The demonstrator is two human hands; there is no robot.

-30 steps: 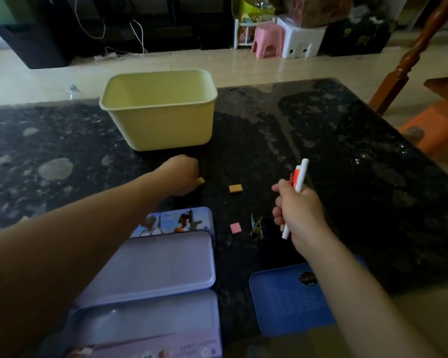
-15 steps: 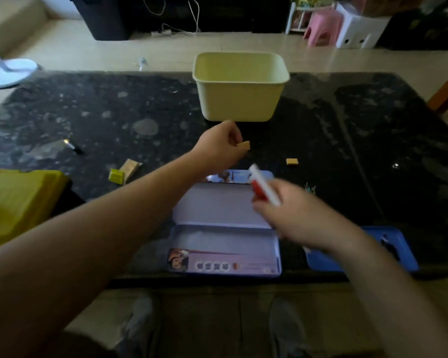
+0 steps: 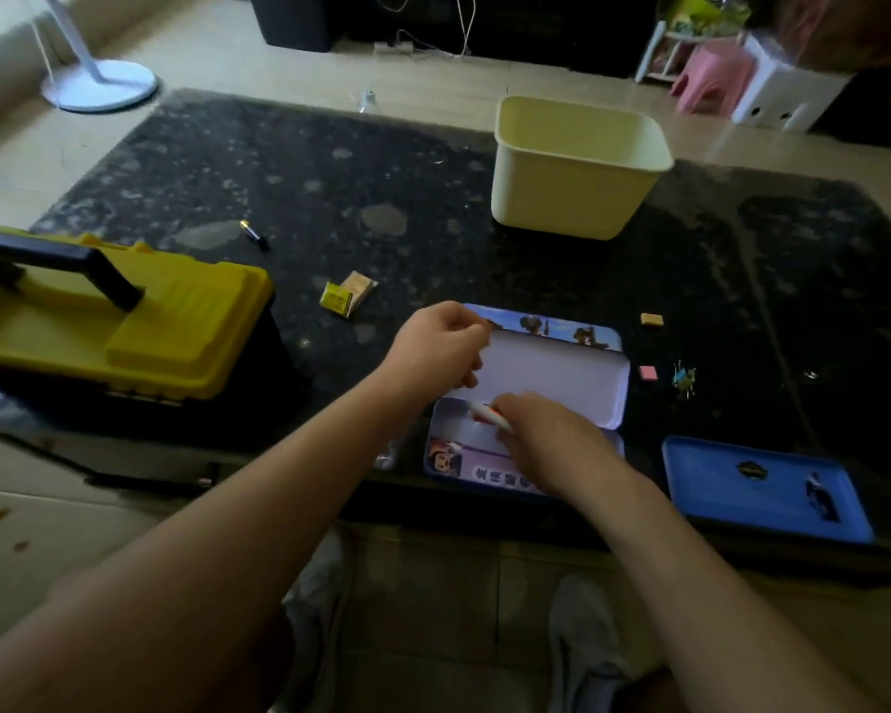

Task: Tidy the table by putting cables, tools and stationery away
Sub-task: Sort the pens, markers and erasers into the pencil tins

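Lay the red-and-white marker pen (image 3: 482,413), clamped in the grip of the right hand (image 3: 546,445), flat into the open purple metal pencil tin (image 3: 464,458) beneath; can't tell if the curled left hand (image 3: 433,352) holds anything.

Left hand (image 3: 435,352), centre of frame: bare. Right hand (image 3: 541,434), just below and right of it: bare. Both forearms are bare from the wrist to the frame edge, the left running to the lower left corner and the right to the lower right. Bottom centre, below the table edge: a pair of pale grey, soft-looking low shoes, left shoe (image 3: 320,589) and right shoe (image 3: 582,630). Both are dim and blurred, fastening unreadable.
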